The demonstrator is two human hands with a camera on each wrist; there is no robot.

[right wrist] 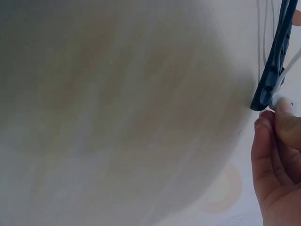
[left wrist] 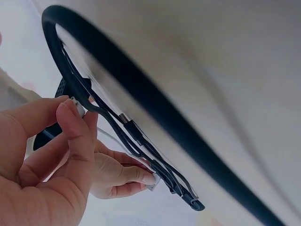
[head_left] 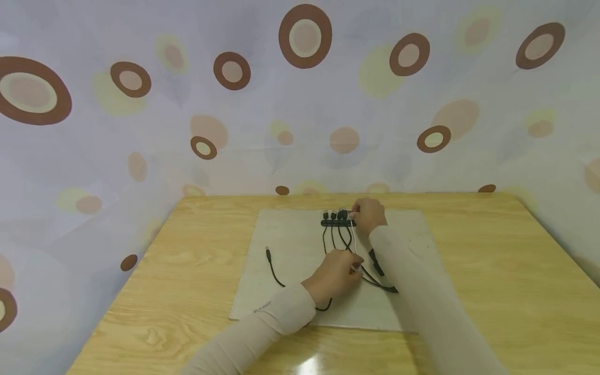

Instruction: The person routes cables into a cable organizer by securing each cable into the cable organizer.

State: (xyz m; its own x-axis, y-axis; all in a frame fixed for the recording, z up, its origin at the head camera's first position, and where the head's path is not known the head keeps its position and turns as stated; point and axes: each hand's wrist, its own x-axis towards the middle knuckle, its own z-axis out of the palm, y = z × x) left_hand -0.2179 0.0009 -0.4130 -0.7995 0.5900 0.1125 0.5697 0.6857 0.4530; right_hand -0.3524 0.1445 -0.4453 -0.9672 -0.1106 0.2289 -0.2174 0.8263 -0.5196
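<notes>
A black cable holder strip (head_left: pixel 328 223) lies near the far edge of a pale board, with several black cables running through it and their plugs just beyond. A white cable (head_left: pixel 354 239) passes by the strip's right end. There my right hand (head_left: pixel 369 216) pinches its white plug (left wrist: pixel 154 182) between thumb and fingers, right beside the strip's tip in the right wrist view. Lower down, my left hand (head_left: pixel 334 276) pinches a small white connector (left wrist: pixel 78 108) between thumb and forefinger. A thick black cable (left wrist: pixel 127 77) arches close past the left hand.
The pale board (head_left: pixel 276 229) rests on a wood-grain table (head_left: pixel 187 271). One black cable end (head_left: pixel 268 254) points away at the board's left. Black plugs (head_left: pixel 376 263) lie beside the right forearm. Behind the table hangs a patterned cloth (head_left: pixel 300 104).
</notes>
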